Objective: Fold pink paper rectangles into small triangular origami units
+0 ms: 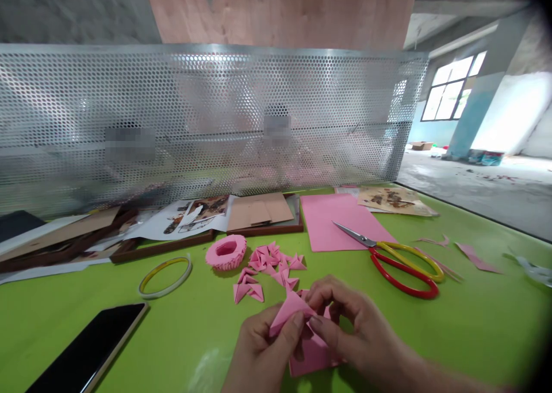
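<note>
Between both hands, near the front of the green table, is a folded pink paper piece (290, 312). My left hand (265, 347) pinches it between thumb and fingers. My right hand (351, 324) holds its right edge, thumb and fingertips pressed close together. Under the hands lies more pink paper (317, 355). Just beyond them sits a loose pile of small folded pink triangles (269, 258). A pink ring of folded paper (226, 252) stands left of that pile. Scissors (388, 255) with one yellow and one red handle rest partly on a pink sheet (340, 209).
A phone (88, 350) and a tape roll (165, 277) lie at left. Frames with cardboard (259, 210) and printed sheets line the back, before a perforated metal screen (207, 122). Pink paper scraps (476, 258) lie at right.
</note>
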A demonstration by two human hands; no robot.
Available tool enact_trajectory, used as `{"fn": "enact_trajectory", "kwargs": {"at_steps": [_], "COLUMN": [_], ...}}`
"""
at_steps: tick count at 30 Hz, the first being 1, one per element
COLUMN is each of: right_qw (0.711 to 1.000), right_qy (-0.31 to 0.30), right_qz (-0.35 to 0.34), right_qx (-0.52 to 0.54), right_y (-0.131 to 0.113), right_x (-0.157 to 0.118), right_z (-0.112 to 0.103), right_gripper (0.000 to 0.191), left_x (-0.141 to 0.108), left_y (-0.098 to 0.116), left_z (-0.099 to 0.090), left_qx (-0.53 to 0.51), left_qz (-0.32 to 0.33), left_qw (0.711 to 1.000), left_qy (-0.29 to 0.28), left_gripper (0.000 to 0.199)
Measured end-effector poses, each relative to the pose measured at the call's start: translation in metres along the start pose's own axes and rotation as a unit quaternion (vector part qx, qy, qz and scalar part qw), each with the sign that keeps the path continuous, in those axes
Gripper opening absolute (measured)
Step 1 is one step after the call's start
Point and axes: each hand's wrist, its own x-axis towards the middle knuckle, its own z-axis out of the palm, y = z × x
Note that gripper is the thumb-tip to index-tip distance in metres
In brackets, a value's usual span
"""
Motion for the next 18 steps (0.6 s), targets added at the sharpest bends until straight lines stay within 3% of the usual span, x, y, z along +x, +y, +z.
{"fn": "enact_trajectory", "kwargs": {"at_steps": [4,12,15,18], "right_qw": [0.999,0.977,0.983,0.997], "right_qy": [0.015,-0.003,-0.005,-0.018], "right_qz": [-0.01,0.015,0.016,0.024], "right_qx": [0.048,0.212,0.182,0.07], "right_y": [0.01,0.021,0.018,0.013], "right_x": [0.002,0.005,0.005,0.002], "right_z": [0.001,0.004,0.003,0.0], "right_gripper": [0.003,0.006,0.005,0.003], "left_x": [-0.004,-0.004,-0.005,-0.006], "left_y": [0.007,0.007,0.005,0.004], "left_z": [0.001,0.002,0.002,0.003], "left_qx": [0.115,0.184,0.202,0.219], "left_qz": [0.061,0.145,0.169,0.18], "left_qw": [0.991,0.972,0.965,0.959], "left_qy": [-0.007,-0.002,0.005,0.007], "left_gripper": [0.033,0.023,0.024,0.024]}}
